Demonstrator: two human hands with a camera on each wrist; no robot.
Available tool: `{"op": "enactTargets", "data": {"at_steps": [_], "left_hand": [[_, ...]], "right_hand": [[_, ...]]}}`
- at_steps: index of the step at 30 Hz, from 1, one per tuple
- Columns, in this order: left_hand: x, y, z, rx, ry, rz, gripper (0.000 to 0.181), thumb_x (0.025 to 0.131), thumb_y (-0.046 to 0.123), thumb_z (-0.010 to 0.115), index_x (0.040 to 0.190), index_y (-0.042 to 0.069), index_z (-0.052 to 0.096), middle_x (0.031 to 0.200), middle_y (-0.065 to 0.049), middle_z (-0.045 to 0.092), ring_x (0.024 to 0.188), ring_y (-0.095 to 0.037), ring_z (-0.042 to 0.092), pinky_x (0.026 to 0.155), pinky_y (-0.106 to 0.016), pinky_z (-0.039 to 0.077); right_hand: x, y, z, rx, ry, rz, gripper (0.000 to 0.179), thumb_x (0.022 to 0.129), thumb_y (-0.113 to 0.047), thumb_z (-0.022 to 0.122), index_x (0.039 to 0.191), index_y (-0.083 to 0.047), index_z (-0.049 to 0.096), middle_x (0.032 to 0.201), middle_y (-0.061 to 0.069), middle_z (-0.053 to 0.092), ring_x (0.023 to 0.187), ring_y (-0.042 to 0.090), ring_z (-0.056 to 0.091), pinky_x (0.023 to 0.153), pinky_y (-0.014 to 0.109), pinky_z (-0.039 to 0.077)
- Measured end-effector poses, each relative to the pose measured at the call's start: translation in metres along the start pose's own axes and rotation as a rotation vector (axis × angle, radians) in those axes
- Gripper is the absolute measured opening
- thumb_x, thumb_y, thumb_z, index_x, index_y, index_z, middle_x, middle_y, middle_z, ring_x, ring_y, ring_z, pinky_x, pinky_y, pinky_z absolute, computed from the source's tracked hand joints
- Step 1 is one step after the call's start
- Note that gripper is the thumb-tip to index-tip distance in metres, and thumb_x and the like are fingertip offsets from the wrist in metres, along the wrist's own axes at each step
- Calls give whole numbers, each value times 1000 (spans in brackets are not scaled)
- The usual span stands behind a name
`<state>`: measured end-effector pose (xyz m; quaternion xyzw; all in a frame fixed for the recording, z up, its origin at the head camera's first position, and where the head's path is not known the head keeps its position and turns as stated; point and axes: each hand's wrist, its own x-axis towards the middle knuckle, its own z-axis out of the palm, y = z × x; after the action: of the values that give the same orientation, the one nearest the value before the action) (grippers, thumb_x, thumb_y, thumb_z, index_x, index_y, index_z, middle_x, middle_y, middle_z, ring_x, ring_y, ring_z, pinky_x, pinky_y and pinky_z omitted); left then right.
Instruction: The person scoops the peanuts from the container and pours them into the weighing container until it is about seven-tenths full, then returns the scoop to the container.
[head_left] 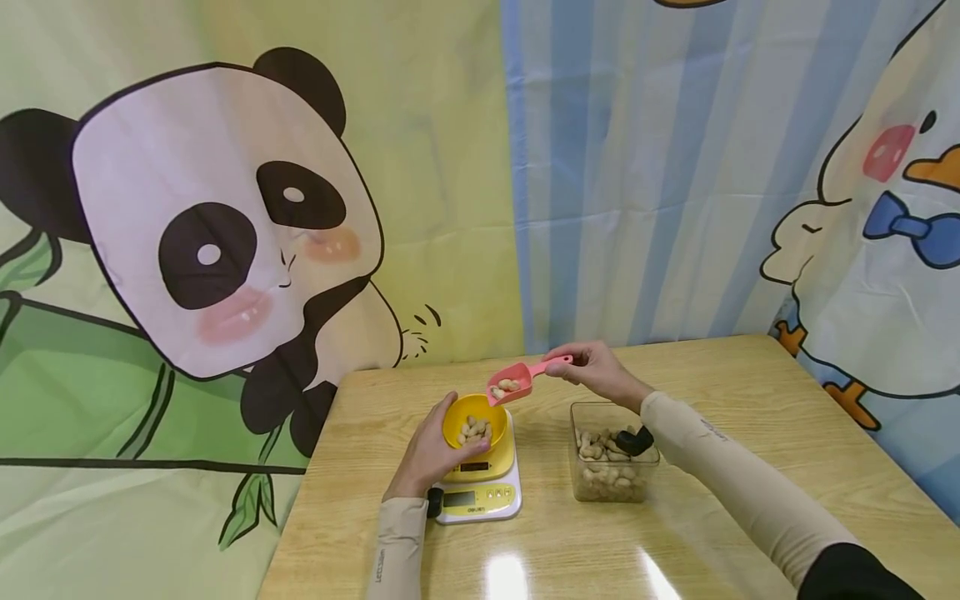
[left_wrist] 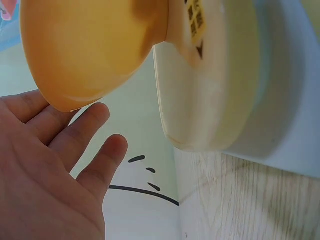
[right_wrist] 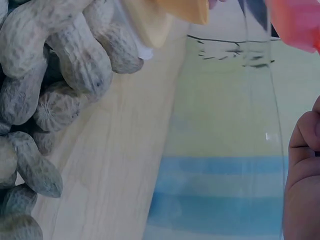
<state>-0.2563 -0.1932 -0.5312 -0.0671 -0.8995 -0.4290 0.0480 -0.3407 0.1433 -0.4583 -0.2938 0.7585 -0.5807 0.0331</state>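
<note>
A yellow bowl point(head_left: 452, 425) with several peanuts point(head_left: 474, 430) in it stands on a yellow and white kitchen scale point(head_left: 510, 504). My left hand point(head_left: 429, 448) holds the bowl, thumb at its near side and fingers around the left; in the left wrist view the fingers point(left_wrist: 82, 127) touch its outer wall. Just beyond the bowl's right rim, in the air, is a pink scoop point(head_left: 521, 375) carrying a few peanuts point(head_left: 506, 387). My right hand point(head_left: 600, 371) pinches the scoop by its handle. Only part of that hand shows in the right wrist view.
A clear plastic container point(head_left: 609, 493) of unshelled peanuts point(head_left: 596, 450) stands right of the scale, below my right forearm. The wooden table point(head_left: 547, 533) ends at a printed curtain point(head_left: 450, 208) behind it.
</note>
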Motion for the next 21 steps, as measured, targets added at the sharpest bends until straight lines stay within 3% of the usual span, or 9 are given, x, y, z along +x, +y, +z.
{"op": "enactTargets", "data": {"at_steps": [8,15,21], "left_hand": [[0,2,-1,-6,0,3,114,68,60,89,160,22,34,157,-2,42,136,-27,47,112,-55,39],[-1,3,-2,7,4,-5,113,68,62,88,160,23,34,157,0,42,134,-27,48,111,-55,41],[-2,3,-2,8,7,-14,113,68,62,88,160,24,34,157,1,41,136,-27,47,112,-55,39]], "right_hand": [[3,-2,9,-81,-61,28,20,95,-30,74,111,-19,77,81,16,63,62,18,46,54,29,43],[11,-14,15,-226,-116,-23,22,93,-40,74,109,-26,77,76,8,62,59,14,43,52,27,39],[12,-22,15,-274,-139,-37,24,93,-41,73,111,-25,77,74,2,64,57,13,43,51,26,37]]}}
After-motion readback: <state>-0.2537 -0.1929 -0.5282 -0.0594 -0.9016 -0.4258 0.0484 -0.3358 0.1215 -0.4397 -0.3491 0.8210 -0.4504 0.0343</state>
